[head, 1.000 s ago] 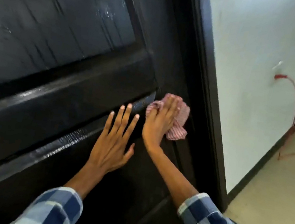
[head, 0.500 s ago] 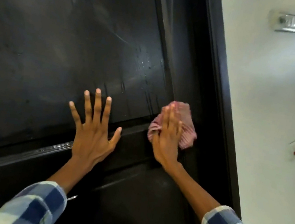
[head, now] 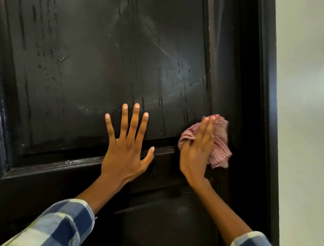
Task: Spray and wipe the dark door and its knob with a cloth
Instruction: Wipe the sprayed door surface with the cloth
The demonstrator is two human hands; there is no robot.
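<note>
Right hand presses the striped cloth flat at the door panel's lower-right corner; left hand braces, fingers spread; best to wipe upward through the drips.

left grip splayed flat, right grip flat

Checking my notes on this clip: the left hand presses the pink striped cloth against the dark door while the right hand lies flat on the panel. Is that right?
Not quite: the hands are swapped. The head view shows the right hand pressing the pink striped cloth against the dark door, while the left hand lies flat on the panel.
</note>
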